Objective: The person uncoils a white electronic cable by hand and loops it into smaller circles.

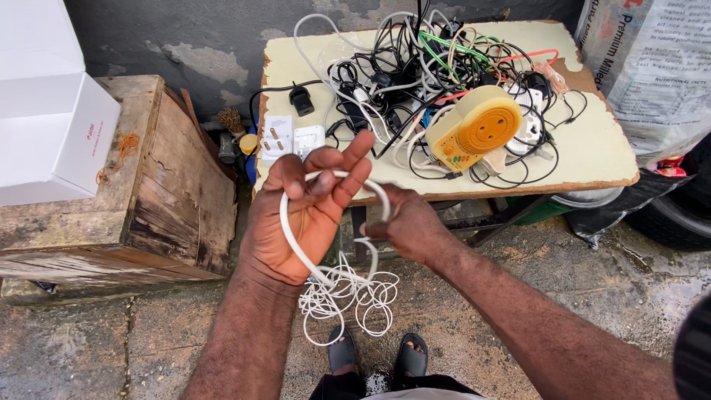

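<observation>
A white cable [298, 247] loops over the palm and fingers of my left hand [307, 211], which grips it in front of the table's near edge. My right hand [409, 228] pinches the same cable just to the right, fingers closed on the loop. Below both hands the rest of the white cable hangs in several thin coils [348, 292]. A tangle of black, white, green and red cables [415, 70] lies on the pale table [600, 152] beyond my hands, with a round yellow extension reel [478, 130] on top.
White plug adapters [290, 139] and a black plug [301, 100] lie at the table's left end. A weathered wooden crate [159, 200] with a white box [52, 118] on it stands at left. A printed sack [655, 63] and a tyre [678, 211] are at right. My sandalled feet [378, 355] stand on wet concrete.
</observation>
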